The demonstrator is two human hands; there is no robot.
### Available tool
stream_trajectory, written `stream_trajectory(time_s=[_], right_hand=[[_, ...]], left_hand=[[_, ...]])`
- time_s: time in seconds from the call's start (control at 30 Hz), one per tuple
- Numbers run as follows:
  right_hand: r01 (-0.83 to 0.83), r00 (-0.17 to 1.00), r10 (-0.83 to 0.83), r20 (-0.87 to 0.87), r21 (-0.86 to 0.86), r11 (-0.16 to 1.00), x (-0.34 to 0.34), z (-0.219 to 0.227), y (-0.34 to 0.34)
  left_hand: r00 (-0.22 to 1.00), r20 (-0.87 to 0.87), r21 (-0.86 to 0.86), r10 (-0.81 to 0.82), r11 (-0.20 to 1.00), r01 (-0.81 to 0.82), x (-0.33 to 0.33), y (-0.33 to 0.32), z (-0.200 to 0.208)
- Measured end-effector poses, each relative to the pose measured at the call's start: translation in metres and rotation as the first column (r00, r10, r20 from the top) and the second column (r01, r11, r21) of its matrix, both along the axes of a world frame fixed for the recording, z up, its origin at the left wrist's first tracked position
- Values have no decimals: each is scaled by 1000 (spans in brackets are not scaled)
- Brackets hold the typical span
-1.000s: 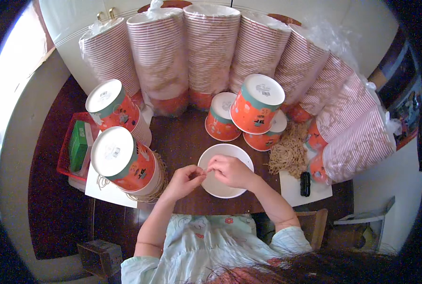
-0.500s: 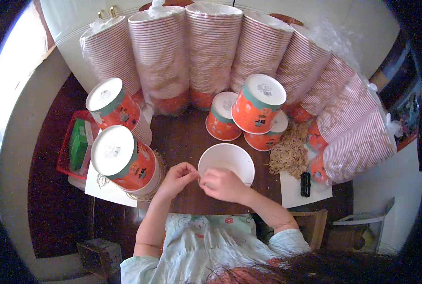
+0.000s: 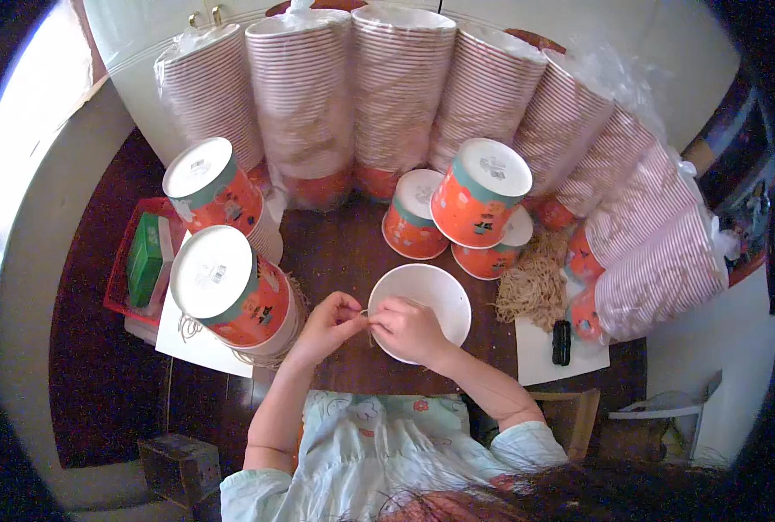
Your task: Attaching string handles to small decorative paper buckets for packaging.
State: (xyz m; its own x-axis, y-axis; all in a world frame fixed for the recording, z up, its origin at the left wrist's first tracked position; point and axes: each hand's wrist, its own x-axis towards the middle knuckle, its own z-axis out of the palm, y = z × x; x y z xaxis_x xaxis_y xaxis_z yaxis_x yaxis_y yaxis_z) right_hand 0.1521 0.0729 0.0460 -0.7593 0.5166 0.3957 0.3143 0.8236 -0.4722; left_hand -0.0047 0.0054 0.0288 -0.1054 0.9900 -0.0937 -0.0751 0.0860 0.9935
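Pinching a thin tan cord [image 3: 366, 313], the left hand [image 3: 327, 331] and the right hand [image 3: 409, 331] meet nearly tip to tip, thumbs and fingers closed on it; the fingers conceal much of its length, and how each pad bears on it cannot be told. The tan cord shows as a small bend in the narrow gap between the hands, with a short strand hanging below the right fingertips. It lies at the left rim of an open white tub [image 3: 447, 304], the right hand overlapping that rim; whether skin touches the wall is unclear. The tan cord is probably very light, limp and slightly rough, hence little prone to slip, and best taken near its ends between thumb and forefinger. The white tub is likely light and thin-walled, stiffest at the rim.
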Motion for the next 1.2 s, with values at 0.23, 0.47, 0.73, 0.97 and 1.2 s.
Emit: stream_trajectory(time_s=[0.23, 0.47, 0.73, 0.97, 1.2], right_hand=[[76, 997, -78, -5, -195, 978, 0, -2, 1], [47, 998, -29, 53, -370, 928, 2, -7, 10], [18, 998, 5, 61, -373, 928, 2, -8, 12], [-1, 999, 21, 45, -404, 915, 2, -7, 11], [5, 998, 19, 56, -404, 915, 2, -5, 12]], left_hand=[[970, -187, 56, 154, 988, -146, -3, -9, -15], [932, -323, -38, 164, 982, -185, 15, -24, -39], [823, -451, 232, 346, 936, -266, 18, -20, -23], [915, -265, 211, 305, 944, -253, 19, -20, -27], [900, -332, 230, 283, 949, -214, 20, -17, -32]])
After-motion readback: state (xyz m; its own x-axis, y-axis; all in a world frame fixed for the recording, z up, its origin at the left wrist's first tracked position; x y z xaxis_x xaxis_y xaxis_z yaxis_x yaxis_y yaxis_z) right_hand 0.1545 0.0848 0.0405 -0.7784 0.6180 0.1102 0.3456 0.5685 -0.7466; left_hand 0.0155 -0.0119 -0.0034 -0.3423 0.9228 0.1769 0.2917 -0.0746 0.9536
